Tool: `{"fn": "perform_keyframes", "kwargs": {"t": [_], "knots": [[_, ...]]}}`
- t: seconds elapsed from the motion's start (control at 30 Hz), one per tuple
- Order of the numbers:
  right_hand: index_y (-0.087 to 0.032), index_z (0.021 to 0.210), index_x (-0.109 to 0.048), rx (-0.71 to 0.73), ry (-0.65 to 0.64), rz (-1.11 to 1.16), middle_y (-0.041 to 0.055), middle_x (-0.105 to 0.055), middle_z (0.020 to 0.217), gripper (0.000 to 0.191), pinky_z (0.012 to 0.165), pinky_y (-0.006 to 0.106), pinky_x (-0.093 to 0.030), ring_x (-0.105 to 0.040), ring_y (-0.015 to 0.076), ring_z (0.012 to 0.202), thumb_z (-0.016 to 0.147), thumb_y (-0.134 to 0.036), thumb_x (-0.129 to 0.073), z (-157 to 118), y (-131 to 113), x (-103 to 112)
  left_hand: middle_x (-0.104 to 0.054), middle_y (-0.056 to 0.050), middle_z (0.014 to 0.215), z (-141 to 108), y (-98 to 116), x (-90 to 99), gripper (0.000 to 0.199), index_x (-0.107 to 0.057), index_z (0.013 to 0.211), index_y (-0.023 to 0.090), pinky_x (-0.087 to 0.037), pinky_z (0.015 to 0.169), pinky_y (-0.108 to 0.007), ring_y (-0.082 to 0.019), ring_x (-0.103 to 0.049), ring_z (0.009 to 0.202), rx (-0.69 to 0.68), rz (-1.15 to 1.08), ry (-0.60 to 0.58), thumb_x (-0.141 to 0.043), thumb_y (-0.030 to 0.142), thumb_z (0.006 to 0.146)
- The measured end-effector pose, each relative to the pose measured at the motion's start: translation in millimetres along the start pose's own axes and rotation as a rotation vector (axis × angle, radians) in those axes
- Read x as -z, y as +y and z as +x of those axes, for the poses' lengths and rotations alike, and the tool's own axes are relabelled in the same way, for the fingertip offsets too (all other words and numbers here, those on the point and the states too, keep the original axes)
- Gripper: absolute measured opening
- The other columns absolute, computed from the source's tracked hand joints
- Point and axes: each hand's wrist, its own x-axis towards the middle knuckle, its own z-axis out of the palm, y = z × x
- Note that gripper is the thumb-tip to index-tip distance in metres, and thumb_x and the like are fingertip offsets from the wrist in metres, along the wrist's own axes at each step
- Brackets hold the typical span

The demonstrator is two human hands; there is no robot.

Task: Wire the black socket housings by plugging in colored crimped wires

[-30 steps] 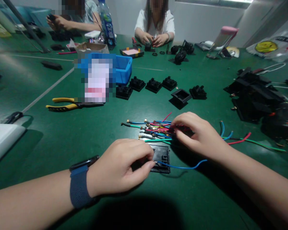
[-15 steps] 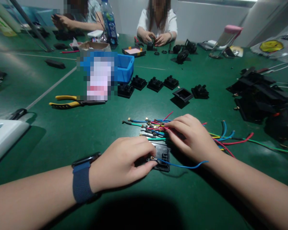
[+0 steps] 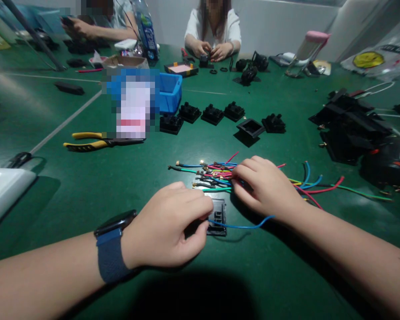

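My left hand (image 3: 173, 224) is closed in a pinch on the end of a blue wire (image 3: 242, 226), over the left part of a black plastic part (image 3: 222, 215) lying on the table. The wire's tail runs right from my fingertips. My right hand (image 3: 265, 184) rests with bent fingers on a bundle of coloured wires (image 3: 216, 171), thumb and fingertips at its red strands. Several wires in the bundle end in small brass terminals on the left; their other ends spread out beyond my right wrist.
Pliers (image 3: 90, 141) lie at the left, near a phone (image 3: 133, 106) and a blue bin (image 3: 170, 91). Several black parts (image 3: 212, 114) stand in a row behind the wires. More black parts (image 3: 356, 124) are piled right. Two people sit across the green table (image 3: 120, 186).
My left hand has shifted slightly left, and the blue wire's terminal is now hidden by its fingers. The whole view has moved a little. My right hand stays at the bundle.
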Motion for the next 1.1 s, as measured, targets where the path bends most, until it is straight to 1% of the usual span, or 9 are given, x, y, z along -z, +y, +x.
{"fn": "perform_keyframes", "kwargs": {"t": [0.07,0.17,0.27,0.37,0.6,0.7,0.77,0.93,1.1], "knots": [[-0.017,0.082,-0.056,0.002,-0.017,-0.006,0.006,-0.056,0.079,0.018,0.07,0.034,-0.036,-0.046,0.0204,0.077,0.087,-0.028,-0.042,-0.1,-0.3,0.9,-0.049,0.002,0.068,-0.4,0.9,0.7,0.006,-0.047,0.074,0.017,-0.029,0.062,-0.031,-0.014,-0.041,0.063,0.006,0.011,-0.005,-0.047,0.017,0.08],[-0.017,0.081,-0.056,0.01,-0.042,0.073,0.0054,-0.056,0.079,0.013,0.072,0.034,-0.037,-0.046,0.0204,0.078,0.083,-0.025,-0.046,-1.0,1.2,5.2,-0.051,0.0,0.072,-1.8,1.0,0.6,0.006,-0.051,0.078,0.017,-0.03,0.063,-0.032,-0.015,-0.043,0.067,-0.021,0.017,0.04,-0.048,0.02,0.082],[-0.017,0.083,-0.056,0.009,-0.101,0.201,0.0055,-0.057,0.082,0.008,0.074,0.034,-0.038,-0.047,0.021,0.082,0.078,-0.021,-0.051,-1.6,4.2,12.5,-0.056,-0.003,0.085,-3.5,0.0,-0.3,0.008,-0.055,0.089,0.017,-0.033,0.071,-0.033,-0.017,-0.047,0.079,-0.076,-0.008,0.106,-0.051,0.018,0.082],[-0.017,0.083,-0.058,0.002,-0.142,0.283,0.0063,-0.059,0.084,0.009,0.074,0.033,-0.039,-0.048,0.0213,0.084,0.078,-0.018,-0.051,-1.6,6.4,17.8,-0.059,-0.004,0.097,-4.6,-0.8,-1.5,0.013,-0.056,0.095,0.017,-0.035,0.081,-0.036,-0.018,-0.048,0.088,-0.134,-0.052,0.107,-0.05,0.014,0.084],[-0.017,0.091,-0.062,-0.069,-0.002,0.369,0.0054,-0.063,0.088,0.015,0.072,0.029,-0.042,-0.055,0.0179,0.082,0.082,-0.016,-0.05,-2.2,6.6,21.8,-0.062,-0.005,0.094,-4.7,-4.6,-2.1,0.02,-0.06,0.102,0.016,-0.039,0.083,-0.038,-0.02,-0.048,0.09,-0.225,-0.018,0.056,-0.046,0.013,0.088],[-0.019,0.096,-0.062,-0.136,0.063,0.421,0.0038,-0.066,0.089,0.017,0.067,0.027,-0.043,-0.059,0.016,0.077,0.083,-0.018,-0.051,-4.7,1.9,28.4,-0.064,-0.005,0.093,-3.9,-6.5,-1.4,0.024,-0.062,0.106,0.015,-0.042,0.081,-0.035,-0.019,-0.047,0.088,-0.272,-0.019,0.069,-0.046,0.011,0.088],[-0.02,0.097,-0.062,-0.182,0.065,0.507,0.0022,-0.066,0.086,0.017,0.063,0.027,-0.042,-0.059,0.015,0.072,0.085,-0.02,-0.051,-7.3,-5.1,33.9,-0.064,-0.006,0.092,-3.4,-7.3,-0.9,0.025,-0.063,0.107,0.014,-0.043,0.079,-0.033,-0.019,-0.046,0.087,-0.292,-0.008,0.08,-0.047,0.01,0.088],[-0.02,0.088,-0.061,-0.282,-0.092,0.765,0.0014,-0.063,0.08,0.014,0.061,0.027,-0.039,-0.055,0.0152,0.072,0.087,-0.026,-0.048,-12.5,-26.2,40.1,-0.065,-0.006,0.092,-3.4,-8.7,-1.3,0.025,-0.063,0.109,0.015,-0.045,0.076,-0.033,-0.019,-0.047,0.086,-0.322,0.047,0.071,-0.051,0.014,0.087],[-0.019,0.083,-0.055,-0.395,-0.28,1.131,-0.0034,-0.049,0.067,0.015,0.052,0.023,-0.034,-0.043,0.0095,0.057,0.088,-0.031,-0.046,-9.7,-35.5,31.9,-0.065,-0.004,0.091,-3.9,-8.5,-2.4,0.025,-0.063,0.108,0.018,-0.045,0.074,-0.034,-0.02,-0.048,0.086,-0.325,0.1,0.078,-0.048,0.015,0.089]]}}
